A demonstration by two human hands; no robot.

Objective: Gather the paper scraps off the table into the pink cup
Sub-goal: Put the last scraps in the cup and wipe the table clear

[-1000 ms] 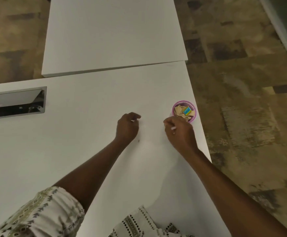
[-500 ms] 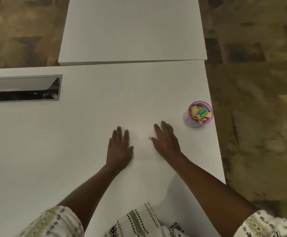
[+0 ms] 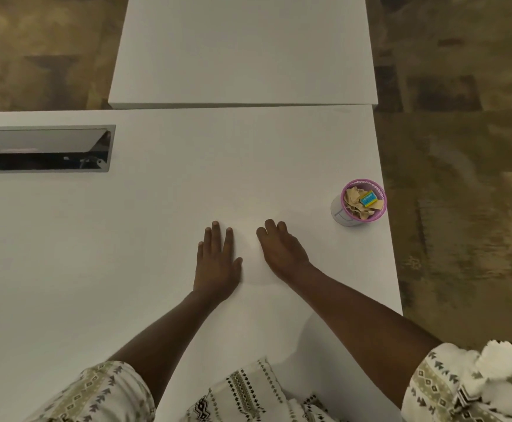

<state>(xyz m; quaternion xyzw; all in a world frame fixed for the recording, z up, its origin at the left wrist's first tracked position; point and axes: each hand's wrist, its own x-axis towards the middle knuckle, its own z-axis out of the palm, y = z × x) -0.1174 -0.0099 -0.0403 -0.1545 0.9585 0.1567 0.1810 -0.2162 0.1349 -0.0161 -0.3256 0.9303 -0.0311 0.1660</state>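
While a small speck seen earlier between them is gone, left hand (image 3: 216,263) and right hand (image 3: 282,251) lie flat, empty, on the bench (image 3: 126,239); pink cup (image 3: 360,202) with paper scraps (image 3: 353,199) at 2 o'clock.

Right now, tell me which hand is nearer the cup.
Right. The right hand lies flat just left of the cup, nearer the person; the left hand lies farther left, beyond it.

White table (image 3: 126,239): cup (image 3: 359,202) near right edge; left hand (image 3: 216,263), right hand (image 3: 282,251) flat, palms down.
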